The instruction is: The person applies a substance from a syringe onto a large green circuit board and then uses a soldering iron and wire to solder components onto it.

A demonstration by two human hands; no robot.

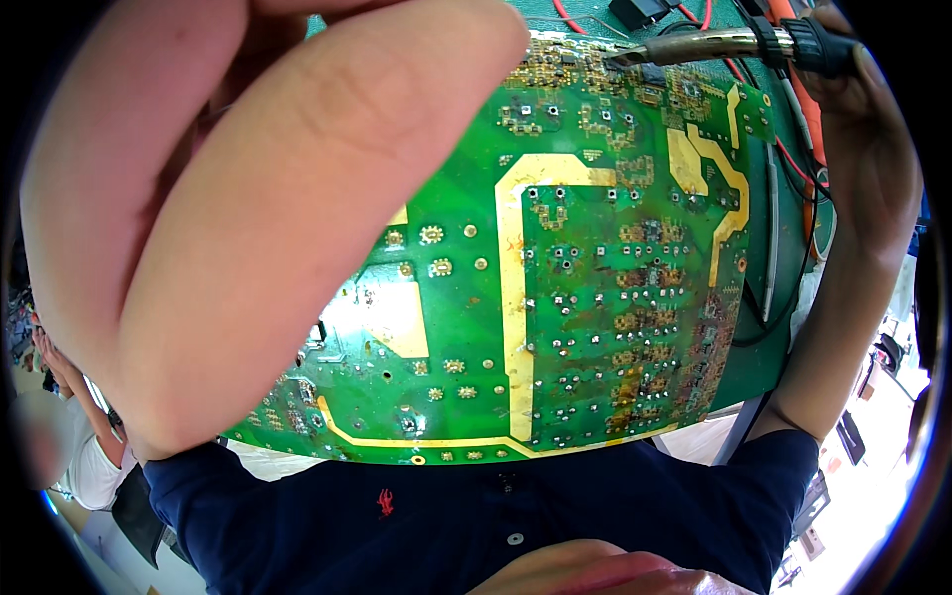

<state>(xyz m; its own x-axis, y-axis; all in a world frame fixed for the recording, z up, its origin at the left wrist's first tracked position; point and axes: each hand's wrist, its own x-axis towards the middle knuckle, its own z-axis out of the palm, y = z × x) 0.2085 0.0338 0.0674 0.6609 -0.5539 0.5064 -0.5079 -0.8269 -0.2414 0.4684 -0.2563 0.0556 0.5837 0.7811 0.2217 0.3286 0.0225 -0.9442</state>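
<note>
Soldering iron (709,46) fills your right grip (868,114), probably slanted for the circuit board's (461,332) far edge; left grip (268,198) unclear.

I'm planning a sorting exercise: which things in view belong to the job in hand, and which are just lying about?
Job in hand:
green circuit board
metal-tipped tool, seemingly a soldering iron, in the right hand

Apparently just lying about:
black block
red wires
orange object
</note>
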